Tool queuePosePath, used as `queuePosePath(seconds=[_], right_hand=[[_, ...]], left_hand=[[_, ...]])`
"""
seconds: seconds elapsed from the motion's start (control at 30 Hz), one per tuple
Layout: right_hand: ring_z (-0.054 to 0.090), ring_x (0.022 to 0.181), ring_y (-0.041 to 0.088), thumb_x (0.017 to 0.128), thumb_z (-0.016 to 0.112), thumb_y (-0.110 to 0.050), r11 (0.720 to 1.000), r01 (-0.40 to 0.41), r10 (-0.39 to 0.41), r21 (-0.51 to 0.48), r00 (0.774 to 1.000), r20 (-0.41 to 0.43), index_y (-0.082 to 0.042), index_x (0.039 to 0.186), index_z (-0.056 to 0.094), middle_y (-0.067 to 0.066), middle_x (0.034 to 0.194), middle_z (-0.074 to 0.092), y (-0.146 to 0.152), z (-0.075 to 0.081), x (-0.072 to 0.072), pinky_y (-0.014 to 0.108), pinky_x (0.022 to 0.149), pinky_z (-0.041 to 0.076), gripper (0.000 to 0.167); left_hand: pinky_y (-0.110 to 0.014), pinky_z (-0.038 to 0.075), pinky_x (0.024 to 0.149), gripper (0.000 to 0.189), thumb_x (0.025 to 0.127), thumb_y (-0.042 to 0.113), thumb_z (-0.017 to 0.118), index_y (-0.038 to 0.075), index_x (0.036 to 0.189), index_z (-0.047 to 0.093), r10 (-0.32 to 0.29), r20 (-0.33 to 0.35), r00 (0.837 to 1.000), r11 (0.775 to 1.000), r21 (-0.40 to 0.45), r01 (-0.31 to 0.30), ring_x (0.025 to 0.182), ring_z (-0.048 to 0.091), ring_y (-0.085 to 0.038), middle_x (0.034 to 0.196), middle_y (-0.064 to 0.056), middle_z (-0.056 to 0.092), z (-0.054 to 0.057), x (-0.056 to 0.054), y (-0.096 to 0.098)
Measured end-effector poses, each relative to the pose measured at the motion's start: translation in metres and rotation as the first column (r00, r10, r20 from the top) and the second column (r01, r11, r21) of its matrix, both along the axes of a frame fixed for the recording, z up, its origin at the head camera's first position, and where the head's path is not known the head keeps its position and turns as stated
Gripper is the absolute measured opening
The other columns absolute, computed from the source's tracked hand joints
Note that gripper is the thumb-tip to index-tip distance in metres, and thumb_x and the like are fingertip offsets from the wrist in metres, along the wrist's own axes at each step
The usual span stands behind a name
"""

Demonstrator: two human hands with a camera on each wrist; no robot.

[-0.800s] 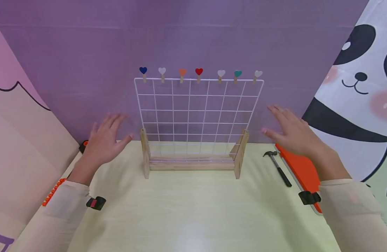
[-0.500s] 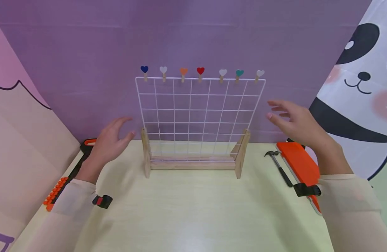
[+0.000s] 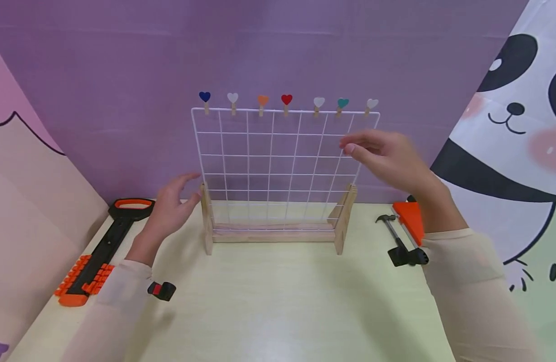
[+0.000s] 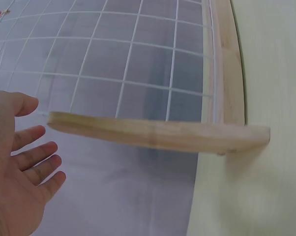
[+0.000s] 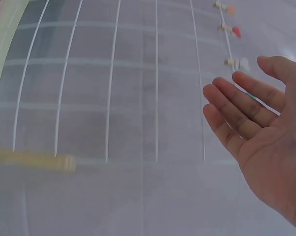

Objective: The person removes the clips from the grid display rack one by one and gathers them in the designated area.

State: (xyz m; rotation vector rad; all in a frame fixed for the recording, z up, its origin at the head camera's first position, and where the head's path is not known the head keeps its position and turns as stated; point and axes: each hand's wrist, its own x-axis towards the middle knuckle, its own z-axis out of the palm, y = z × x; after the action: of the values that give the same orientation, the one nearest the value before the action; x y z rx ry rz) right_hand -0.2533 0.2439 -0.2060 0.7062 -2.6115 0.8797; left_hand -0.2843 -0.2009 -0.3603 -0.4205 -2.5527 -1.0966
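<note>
A white wire grid panel (image 3: 284, 156) stands upright in a wooden stand (image 3: 273, 235) at the table's far side. Heart-topped clothespins in several colours line its top wire, among them a red one (image 3: 286, 100) and a dark blue one (image 3: 205, 98). My left hand (image 3: 170, 208) is beside the stand's left post, fingers relaxed and holding nothing. In the left wrist view its fingertips (image 4: 49, 147) are close to the post's upper end. My right hand (image 3: 386, 156) overlaps the grid's right edge in the head view, its fingers gently bent with nothing between them.
On the left lies a black and orange tool with a loop handle (image 3: 107, 251). A claw hammer (image 3: 391, 229) and an orange-and-silver object (image 3: 409, 218) lie at the right, partly hidden by the right arm. A purple backdrop (image 3: 278, 50) hangs behind.
My right hand has moved left and up, from outside the grid to over its right edge. The left hand has shifted right toward the stand, uncovering the black and orange tool.
</note>
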Motion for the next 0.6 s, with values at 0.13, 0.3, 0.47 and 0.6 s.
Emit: queuePosePath(seconds=[0.13, 0.3, 0.47, 0.6], right_hand=[[0.07, 0.11, 0.0, 0.106, 0.058, -0.035, 0.999, -0.05, 0.051, -0.019, 0.998, 0.031, -0.023, 0.128, 0.071, 0.0, 0.121, 0.075, -0.024, 0.009, -0.003, 0.007, 0.094, 0.05, 0.029], [0.071, 0.108, 0.003, 0.106, 0.06, -0.028, 0.984, -0.168, 0.169, -0.066, 0.985, 0.016, -0.016, 0.126, 0.071, 0.001, 0.119, 0.075, -0.055, 0.018, -0.012, 0.011, 0.096, 0.055, 0.027], [0.073, 0.106, 0.01, 0.104, 0.061, -0.019, 0.95, -0.272, 0.274, -0.154, 0.962, -0.006, -0.006, 0.123, 0.071, 0.009, 0.116, 0.075, -0.086, 0.025, -0.02, 0.019, 0.099, 0.058, 0.025], [0.073, 0.106, 0.019, 0.103, 0.061, -0.014, 0.905, -0.325, 0.34, -0.274, 0.94, 0.008, -0.001, 0.121, 0.07, 0.016, 0.116, 0.073, -0.106, 0.03, -0.026, 0.027, 0.103, 0.059, 0.023]], left_hand=[[-0.063, 0.044, 0.116, 0.048, 0.105, 0.02, 0.056, 0.003, 0.149, 0.05, -0.001, -0.02, 1.0, 0.999, 0.051, 0.002, 0.138, 0.051, -0.045, 0.153, -0.021, 0.052, -0.009, -0.003, 0.007], [-0.056, 0.048, 0.116, 0.044, 0.105, 0.016, 0.056, 0.001, 0.146, 0.052, -0.022, -0.044, 0.999, 0.985, 0.171, 0.029, 0.133, 0.058, -0.042, 0.145, -0.022, 0.058, -0.02, -0.006, 0.012], [-0.051, 0.047, 0.117, 0.043, 0.107, 0.017, 0.056, 0.005, 0.148, 0.051, -0.01, -0.045, 0.999, 0.964, 0.265, 0.022, 0.136, 0.058, -0.036, 0.147, -0.019, 0.058, -0.03, -0.008, 0.016], [-0.048, 0.048, 0.115, 0.043, 0.108, 0.018, 0.055, 0.007, 0.15, 0.051, 0.011, -0.042, 0.999, 0.948, 0.319, 0.003, 0.136, 0.058, -0.035, 0.147, -0.018, 0.058, -0.036, -0.008, 0.018]])
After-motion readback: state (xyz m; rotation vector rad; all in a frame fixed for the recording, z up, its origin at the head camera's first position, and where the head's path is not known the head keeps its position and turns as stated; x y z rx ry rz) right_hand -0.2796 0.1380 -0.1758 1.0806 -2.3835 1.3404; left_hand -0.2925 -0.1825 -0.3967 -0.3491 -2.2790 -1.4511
